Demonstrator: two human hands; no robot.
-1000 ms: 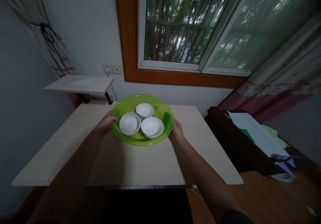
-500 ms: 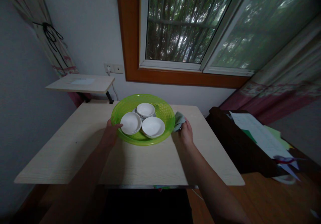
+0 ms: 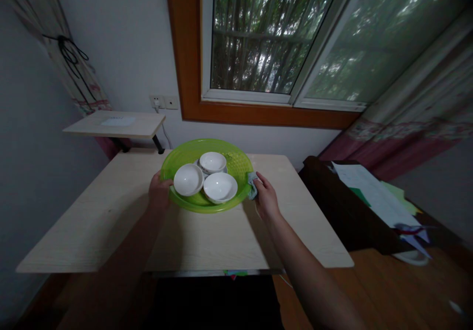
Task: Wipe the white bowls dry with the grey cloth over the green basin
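Observation:
A round green plastic basket (image 3: pixel 197 206) is tilted toward me above the table. My left hand (image 3: pixel 160 192) is closed on its left rim, the thumb over the edge. My right hand (image 3: pixel 266 195) is closed on a crumpled grey-green cloth (image 3: pixel 253 186), which touches the basket's right rim. Inside the basket sit a left white bowl (image 3: pixel 188 180), a front white bowl (image 3: pixel 220 188) and a back white bowl (image 3: pixel 213 162). More white dishware shows partly beneath them; how much is hidden.
The pale wooden table (image 3: pixel 221 244) carries a small raised shelf (image 3: pixel 118 123) at its back left, with a paper on top. A window (image 3: pixel 273 44) and wall sockets (image 3: pixel 163 102) are behind. On the right stands dark furniture (image 3: pixel 332 207) with papers on it.
My right hand has moved left, bringing the cloth from beside the basket against its right rim. My left hand keeps its hold. The whole view has shifted slightly.

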